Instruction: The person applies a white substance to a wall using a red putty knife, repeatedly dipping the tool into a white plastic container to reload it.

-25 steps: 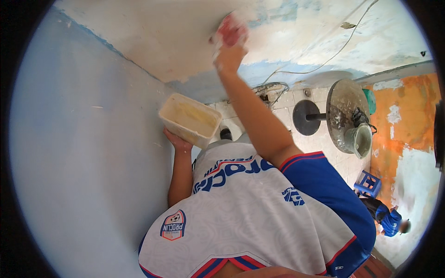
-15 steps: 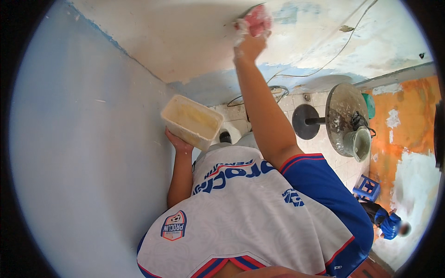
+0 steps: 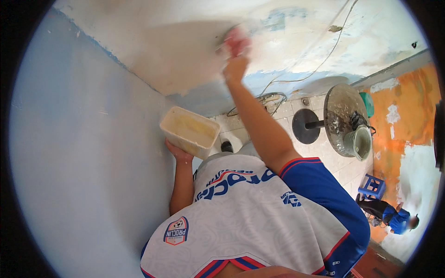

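Observation:
My left hand (image 3: 178, 151) supports a white rectangular plastic tub (image 3: 185, 142) from below and the side, close to the blue-grey wall. The tub's open top shows a pale yellowish paste or residue inside. My right arm reaches up and forward, and my right hand (image 3: 235, 69) is closed on a red tool (image 3: 237, 41) smeared with white. A dark edge shows beside the red part, but motion blur hides the tool's exact kind. It is at the surface of the whitish, patchily coated wall (image 3: 185, 51).
A round table (image 3: 334, 111) lies on its side at the right, with a pale bucket (image 3: 360, 142) beside its top. A cable (image 3: 320, 67) hangs along the wall to a coil (image 3: 273, 99). Farther right are a blue stool (image 3: 372, 186) and another person (image 3: 394, 217).
My right hand has moved left and slightly down with the red tool. The tub has dropped slightly in view, still in my left hand. The other person shows more fully.

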`<action>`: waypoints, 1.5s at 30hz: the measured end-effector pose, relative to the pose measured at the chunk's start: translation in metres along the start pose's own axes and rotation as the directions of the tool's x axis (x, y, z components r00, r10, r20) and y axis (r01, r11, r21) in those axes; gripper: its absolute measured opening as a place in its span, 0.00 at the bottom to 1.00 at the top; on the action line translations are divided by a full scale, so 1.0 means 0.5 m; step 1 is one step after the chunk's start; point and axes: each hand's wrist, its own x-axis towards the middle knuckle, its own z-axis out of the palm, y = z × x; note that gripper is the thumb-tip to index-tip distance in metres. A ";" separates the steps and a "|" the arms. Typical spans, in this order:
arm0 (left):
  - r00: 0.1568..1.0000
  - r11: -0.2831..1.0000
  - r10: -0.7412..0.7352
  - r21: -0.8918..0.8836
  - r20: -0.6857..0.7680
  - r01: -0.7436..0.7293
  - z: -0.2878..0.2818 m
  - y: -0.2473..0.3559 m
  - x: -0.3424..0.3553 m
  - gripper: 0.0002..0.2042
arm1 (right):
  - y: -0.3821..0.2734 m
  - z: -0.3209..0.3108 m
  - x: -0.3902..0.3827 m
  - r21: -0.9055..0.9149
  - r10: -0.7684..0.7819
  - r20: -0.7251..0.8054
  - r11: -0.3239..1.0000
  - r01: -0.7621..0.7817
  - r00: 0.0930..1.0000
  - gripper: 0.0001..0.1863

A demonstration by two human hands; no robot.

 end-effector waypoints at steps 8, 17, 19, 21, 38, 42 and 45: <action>0.995 0.997 0.080 0.012 -0.066 -0.079 -0.003 0.016 -0.032 0.38 | -0.102 -0.040 -0.065 0.109 0.127 0.031 0.986 -0.130 0.991 0.40; 0.992 0.997 0.077 0.011 -0.096 -0.077 0.031 0.013 -0.038 0.33 | 0.032 0.001 -0.185 -0.022 0.104 0.248 0.995 -0.101 0.963 0.39; 0.994 0.997 0.073 -0.010 -0.083 -0.074 0.033 0.015 -0.034 0.34 | 0.015 -0.034 -0.169 0.076 0.037 0.185 0.996 -0.052 0.982 0.39; 0.997 0.997 0.053 -0.050 -0.049 -0.056 0.040 0.011 -0.044 0.34 | 0.020 -0.100 -0.050 0.133 0.156 0.017 0.979 -0.157 0.988 0.42; 0.998 0.997 0.057 -0.049 0.002 -0.057 0.021 0.003 -0.032 0.34 | -0.005 -0.167 -0.035 -0.203 0.412 0.099 0.900 -0.387 0.906 0.33; 0.997 0.997 0.017 -0.073 0.080 -0.011 0.030 -0.006 -0.038 0.33 | -0.209 -0.300 0.170 -0.007 0.271 -0.098 0.962 -0.273 0.958 0.35; 0.995 0.998 -0.011 -0.054 0.098 0.017 0.013 -0.006 -0.027 0.34 | -0.243 -0.307 0.282 -0.018 0.087 -0.176 0.996 -0.091 0.981 0.33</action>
